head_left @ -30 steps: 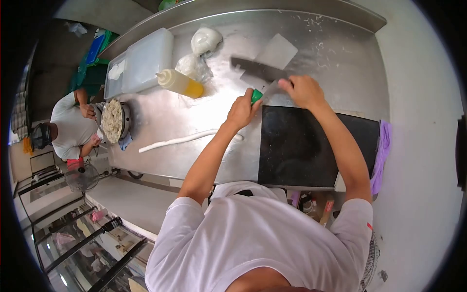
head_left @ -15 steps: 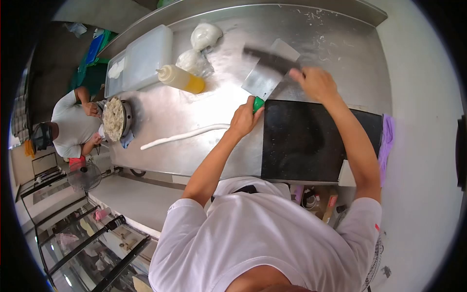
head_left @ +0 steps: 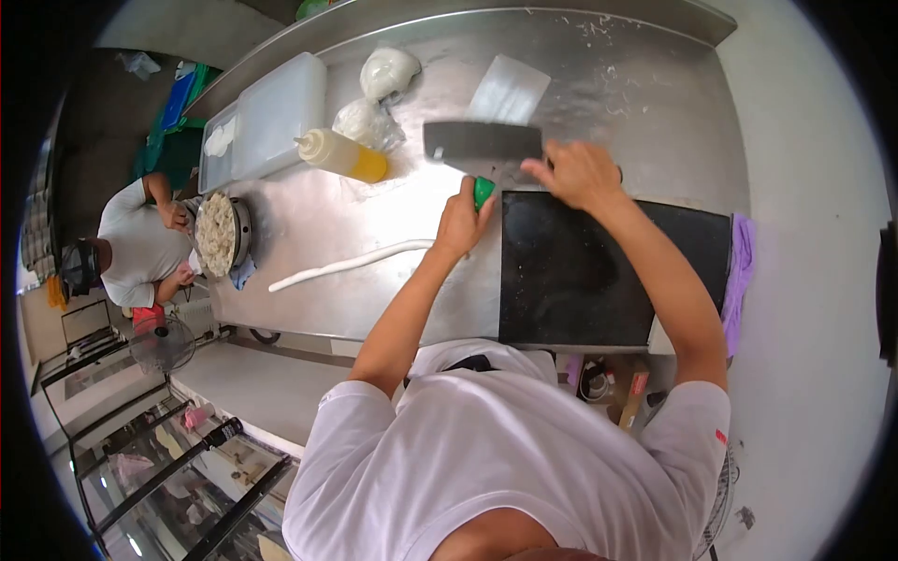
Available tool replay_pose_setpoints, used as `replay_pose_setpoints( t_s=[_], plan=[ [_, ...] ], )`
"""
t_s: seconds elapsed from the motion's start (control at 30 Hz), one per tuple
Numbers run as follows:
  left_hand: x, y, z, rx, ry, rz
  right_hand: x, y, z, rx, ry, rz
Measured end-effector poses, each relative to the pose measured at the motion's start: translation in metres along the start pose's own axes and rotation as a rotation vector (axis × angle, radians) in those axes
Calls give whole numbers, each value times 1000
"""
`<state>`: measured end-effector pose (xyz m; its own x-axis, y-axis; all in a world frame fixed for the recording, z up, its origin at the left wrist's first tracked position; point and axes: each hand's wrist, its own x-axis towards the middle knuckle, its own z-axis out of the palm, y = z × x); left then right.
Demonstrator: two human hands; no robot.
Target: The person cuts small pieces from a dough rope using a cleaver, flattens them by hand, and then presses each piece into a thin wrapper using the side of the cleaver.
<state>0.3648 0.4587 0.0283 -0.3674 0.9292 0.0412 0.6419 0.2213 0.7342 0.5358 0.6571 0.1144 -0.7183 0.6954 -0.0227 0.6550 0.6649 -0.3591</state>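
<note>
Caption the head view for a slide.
Above a steel counter with a dough rope, the left hand holds a green-handled blade and the right hand a dark cleaver.

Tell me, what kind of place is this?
Probably a kitchen where food gets made: there's a big metal worktop, a long white rope that looks like dough, and a squeeze bottle with something yellow inside.

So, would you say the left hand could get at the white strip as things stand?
Probably not to grasp: the left hand holds a green handle, though the white strip lies close by, mostly uncovered.
</note>
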Motion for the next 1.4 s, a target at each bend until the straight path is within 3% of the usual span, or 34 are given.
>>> replay_pose_setpoints(
  t_s=[0.07,0.13,0.17,0.23,0.27,0.33,0.37,0.4,0.43,0.47,0.53,0.63,0.67,0.73,0.8,0.87,0.93,1.0,1.07,1.13,1.2,1.27,1.33,1.37,1.4],
  plan=[
    [5,6,-14,-73,-40,-68,11,13,1,94,96,110],
    [2,-6,-16,-65,-15,-74,37,46,-17,165,211,347],
    [8,-5,-20,-59,-3,-64,40,55,-22,167,225,338],
    [7,3,-23,-382,-109,-363,33,62,-25,346,210,363],
    [8,7,-24,-387,-103,-365,22,62,-13,374,234,266],
    [24,16,-25,-831,-183,-381,1,59,23,458,223,139],
    [27,12,-22,-1289,-227,-433,-15,53,39,525,177,125],
    [28,15,-26,-1290,-228,-435,-31,39,46,553,155,67],
    [31,21,-35,-1848,-360,-521,-45,25,49,578,134,12],
    [30,23,-42,-2405,-498,-597,-55,19,49,588,-39,6],
    [18,22,-50,-2432,-605,-598,-63,12,52,436,-51,-126],
    [-2,24,-61,-2355,-991,-597,-44,27,46,559,34,7],
    [-7,26,-62,-2351,-995,-604,-35,37,31,532,-38,58],
    [-8,28,-65,-2307,-1080,-495,-45,24,10,488,-144,-47],
    [-9,25,-67,-2341,-1057,-489,-56,17,18,352,-46,-361],
    [-4,22,-71,-2380,-1005,-458,-43,33,20,321,-110,-239],
    [-7,23,-70,-2416,-1013,-440,-26,50,10,452,-150,79],
    [-4,21,-69,-2369,-1048,-428,-26,42,8,426,-108,21],
    [-7,19,-70,-2351,-1076,-427,-38,23,-1,233,-27,-323],
    [-8,18,-71,-2352,-1067,-487,-10,38,-5,235,-16,-257],
    [-16,22,-73,-2341,-1086,-498,8,47,-3,418,-3,-2],
    [-11,21,-77,-2261,-1082,-440,11,44,-2,474,-33,-132],
    [-13,19,-85,-2305,-995,-535,-1,33,0,246,-1,-396],
    [-15,17,-84,-2332,-1001,-505,7,33,-9,321,-74,-176],
    [-14,17,-83,-2356,-1010,-466,15,41,-8,315,-64,-182]
  ],
)
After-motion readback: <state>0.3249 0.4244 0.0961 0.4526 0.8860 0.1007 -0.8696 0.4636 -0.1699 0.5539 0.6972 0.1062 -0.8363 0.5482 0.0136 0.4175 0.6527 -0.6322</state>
